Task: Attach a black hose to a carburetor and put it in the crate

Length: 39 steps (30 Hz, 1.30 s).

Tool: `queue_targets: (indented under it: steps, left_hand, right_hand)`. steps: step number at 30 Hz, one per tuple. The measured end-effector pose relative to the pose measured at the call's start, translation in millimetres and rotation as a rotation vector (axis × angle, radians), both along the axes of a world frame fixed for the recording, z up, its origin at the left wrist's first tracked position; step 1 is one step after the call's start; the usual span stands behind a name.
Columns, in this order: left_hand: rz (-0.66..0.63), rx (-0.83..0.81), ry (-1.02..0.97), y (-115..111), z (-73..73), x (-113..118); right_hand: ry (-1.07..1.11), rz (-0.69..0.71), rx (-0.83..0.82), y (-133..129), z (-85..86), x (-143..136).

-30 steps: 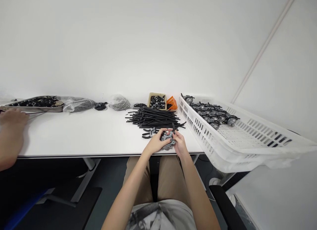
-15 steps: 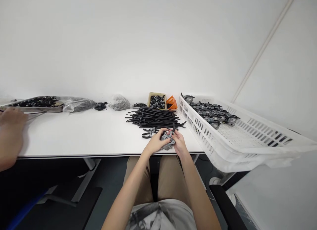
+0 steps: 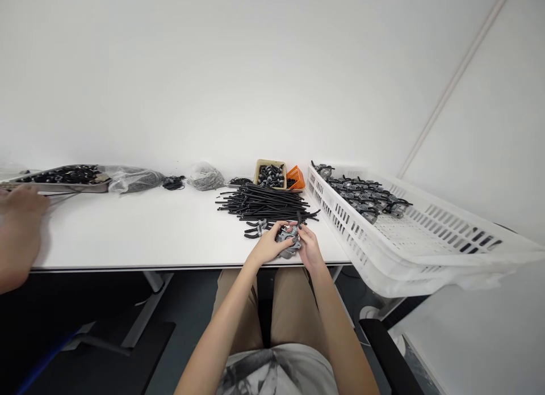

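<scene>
Near the table's front edge, my left hand point(image 3: 266, 247) is closed around a grey metal carburetor point(image 3: 289, 244), its thumb lying across the body. My right hand point(image 3: 310, 249) grips the same part from the right side, fingers at the base of a short black rubber hose point(image 3: 299, 218) that sticks up from it. Just left of the carburetor lies another grey piece with black hose ends point(image 3: 254, 230), partly hidden by my left hand. Behind my hands is a pile of black rubber hoses point(image 3: 264, 202).
A white perforated crate point(image 3: 400, 236) on the right holds several carburetors point(image 3: 366, 196). At the back stand a beige bin point(image 3: 256, 173) of small parts, an orange basket point(image 3: 297, 175) and plastic bags point(image 3: 205, 176). Far left, another person's hand point(image 3: 21, 230) is near a metal tray point(image 3: 68, 187).
My hands stay in nearly the same place on the carburetor, with only slight finger movement. The other person's hand at far left shifts a little.
</scene>
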<state>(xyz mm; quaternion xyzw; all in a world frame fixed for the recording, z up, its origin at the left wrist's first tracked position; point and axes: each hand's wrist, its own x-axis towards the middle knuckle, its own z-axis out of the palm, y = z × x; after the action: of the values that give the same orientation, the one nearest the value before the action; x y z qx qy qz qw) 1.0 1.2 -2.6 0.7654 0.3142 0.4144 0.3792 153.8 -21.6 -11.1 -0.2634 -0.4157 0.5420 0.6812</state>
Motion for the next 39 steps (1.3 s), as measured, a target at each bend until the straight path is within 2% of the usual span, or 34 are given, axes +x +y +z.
queue_targets:
  steps: [7,12,19,25,39]
  left_hand:
    - [0.002,0.007,0.003,-0.1,-0.1,0.0]
    - [0.022,0.012,0.020,1.8,-1.6,0.1]
    - [-0.061,0.052,-0.048,-0.6,1.6,0.4]
    - [-0.015,0.050,-0.010,-0.6,0.8,-0.1]
    - [0.011,0.024,0.026,-2.0,2.2,0.3]
  right_hand:
    - [0.014,0.023,0.019,-1.0,0.8,0.7]
    - [0.038,-0.031,0.024,1.9,-1.4,1.0]
    - [0.046,-0.086,0.009,3.3,-1.5,-0.3]
    - [0.015,0.012,0.071,2.1,-4.2,3.7]
    - [0.091,0.101,0.076,8.0,-1.5,9.3]
